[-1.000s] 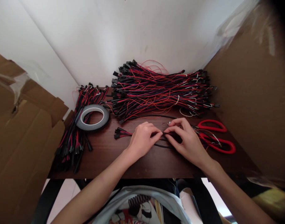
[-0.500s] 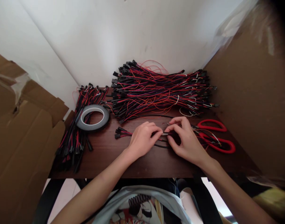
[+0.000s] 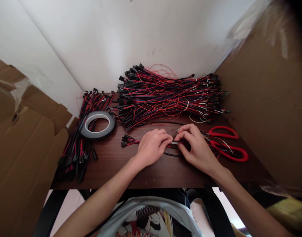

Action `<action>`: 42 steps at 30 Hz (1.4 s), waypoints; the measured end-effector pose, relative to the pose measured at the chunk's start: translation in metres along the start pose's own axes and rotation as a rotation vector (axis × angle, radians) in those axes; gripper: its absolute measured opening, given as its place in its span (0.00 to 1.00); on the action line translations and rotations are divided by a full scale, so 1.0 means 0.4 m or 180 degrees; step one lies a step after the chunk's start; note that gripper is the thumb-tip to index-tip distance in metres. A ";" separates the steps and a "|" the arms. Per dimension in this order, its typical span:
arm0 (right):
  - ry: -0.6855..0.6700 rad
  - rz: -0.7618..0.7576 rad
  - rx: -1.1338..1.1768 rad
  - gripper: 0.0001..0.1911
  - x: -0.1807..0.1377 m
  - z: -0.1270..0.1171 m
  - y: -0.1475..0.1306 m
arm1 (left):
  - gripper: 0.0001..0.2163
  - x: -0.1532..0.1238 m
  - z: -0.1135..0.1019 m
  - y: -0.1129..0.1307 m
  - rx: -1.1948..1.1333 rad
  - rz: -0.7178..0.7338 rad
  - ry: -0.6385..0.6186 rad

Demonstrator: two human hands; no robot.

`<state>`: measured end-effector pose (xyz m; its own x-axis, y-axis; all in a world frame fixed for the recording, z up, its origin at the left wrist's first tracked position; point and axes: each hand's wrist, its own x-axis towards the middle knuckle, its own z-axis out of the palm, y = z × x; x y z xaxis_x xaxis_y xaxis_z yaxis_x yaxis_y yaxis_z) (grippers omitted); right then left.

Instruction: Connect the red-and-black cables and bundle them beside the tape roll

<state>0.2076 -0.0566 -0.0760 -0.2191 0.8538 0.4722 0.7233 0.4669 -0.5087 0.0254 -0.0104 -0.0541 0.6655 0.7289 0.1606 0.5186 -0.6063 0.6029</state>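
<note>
My left hand (image 3: 152, 146) is closed in a pinch around a thin bundle of red and black wires, whose black connectors (image 3: 128, 141) stick out to its left. Between the fingertips of both hands shows a short grey and black strip (image 3: 175, 142), which looks like tape. The thumb and forefinger of my right hand (image 3: 193, 144) pinch its right end. Just beyond my right hand lie scissors with red handles (image 3: 236, 154), their blades mostly hidden, with loose wire ends over them. A black cable (image 3: 172, 154) runs on the table below my fingers.
A large heap of red and black connector cables (image 3: 166, 95) lies against the white wall. To the left, a roll of dark tape (image 3: 108, 130) rests on a smaller cable pile (image 3: 78, 151). Cardboard (image 3: 29, 148) flanks the brown table (image 3: 111, 171) on the left, more cardboard (image 3: 259, 108) on the right.
Both hands stay almost in place. Slightly more of the grey strip shows between the fingertips, and the view has shifted a little.
</note>
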 end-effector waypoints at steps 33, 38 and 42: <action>0.0022 -0.0152 0.0177 0.03 0.001 -0.013 -0.011 | 0.08 0.002 0.003 -0.008 -0.0207 0.0028 0.0096; 0.0086 -0.0216 0.0166 0.03 -0.001 -0.011 -0.012 | 0.08 0.002 0.009 -0.013 -0.0214 0.0078 0.0144; 0.0181 -0.0142 0.0075 0.03 -0.003 -0.010 -0.016 | 0.08 0.000 0.009 -0.013 -0.0190 0.0073 0.0151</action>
<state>0.2059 -0.0614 -0.0706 -0.2127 0.8180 0.5345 0.6978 0.5100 -0.5029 0.0247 -0.0085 -0.0600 0.6499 0.7301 0.2111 0.4696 -0.6042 0.6438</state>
